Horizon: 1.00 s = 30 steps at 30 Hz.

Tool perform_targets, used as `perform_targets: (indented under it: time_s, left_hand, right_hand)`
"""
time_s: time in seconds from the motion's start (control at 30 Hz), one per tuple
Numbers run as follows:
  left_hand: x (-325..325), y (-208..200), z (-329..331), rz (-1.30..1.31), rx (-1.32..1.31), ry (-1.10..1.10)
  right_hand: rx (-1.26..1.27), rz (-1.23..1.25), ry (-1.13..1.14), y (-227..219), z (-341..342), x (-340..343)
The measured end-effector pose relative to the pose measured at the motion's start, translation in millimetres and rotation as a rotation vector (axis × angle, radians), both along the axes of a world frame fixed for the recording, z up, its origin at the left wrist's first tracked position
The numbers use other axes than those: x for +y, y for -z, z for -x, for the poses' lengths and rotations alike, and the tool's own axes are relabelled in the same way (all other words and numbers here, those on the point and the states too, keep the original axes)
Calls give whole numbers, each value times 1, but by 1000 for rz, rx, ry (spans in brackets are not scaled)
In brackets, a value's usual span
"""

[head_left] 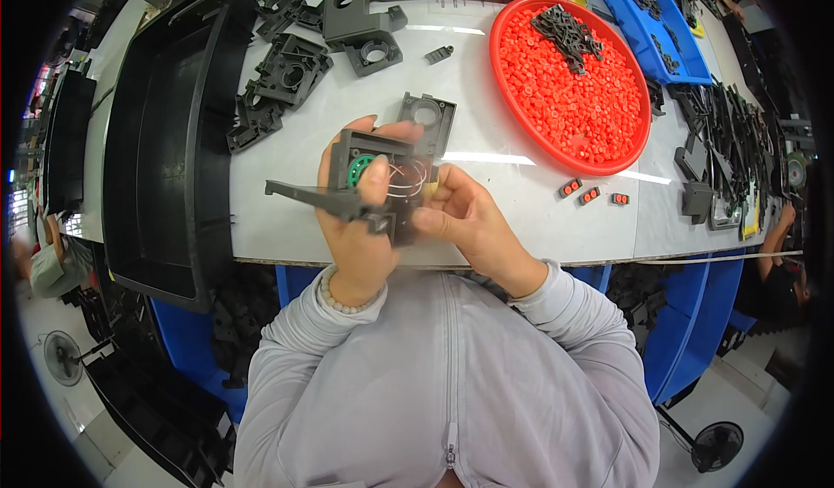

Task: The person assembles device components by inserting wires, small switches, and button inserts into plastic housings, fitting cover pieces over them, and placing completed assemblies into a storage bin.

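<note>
My left hand [358, 236] is closed round a dark grey plastic housing [399, 145] held above the table's near edge. Inside it sit a green round part [360, 170] and thin pale wires [408, 178]. A long dark arm-shaped piece [313, 196] sticks out to the left across that hand. My right hand [469, 223] pinches at the housing's right side, beside the wires; a bit of yellow shows at its fingertips, too blurred to name. Just beyond the hands lies a square dark frame [432, 121] with a round hole.
A red basin [645, 132] of small red caps, with dark clips on top, stands at right. Three small red-dotted blocks [590, 195] lie nearer. Left is a deep black crate [117, 166]; several dark housings [294, 71] lie beside it. A blue tray [686, 75] is far right.
</note>
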<state>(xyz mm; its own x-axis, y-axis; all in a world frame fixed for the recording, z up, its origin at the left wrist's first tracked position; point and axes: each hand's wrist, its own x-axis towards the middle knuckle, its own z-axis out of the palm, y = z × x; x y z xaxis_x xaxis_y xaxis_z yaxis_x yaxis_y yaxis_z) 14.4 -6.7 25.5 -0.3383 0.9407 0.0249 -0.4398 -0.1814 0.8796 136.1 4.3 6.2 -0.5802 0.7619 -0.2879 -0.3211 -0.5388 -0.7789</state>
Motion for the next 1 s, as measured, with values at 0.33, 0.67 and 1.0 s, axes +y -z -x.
perform_targets:
  time_s: [0.33, 0.67, 1.0]
  left_hand:
    - [0, 9, 6, -78, 99, 16]
    - [9, 16, 5, -145, 211, -20]
    - [8, 17, 2, -136, 336, -58]
  right_hand:
    - [99, -120, 26, 4, 5, -4]
    - [-776, -1436, 307, -35, -9, 24]
    - [-666, -1487, 302, -16, 15, 29]
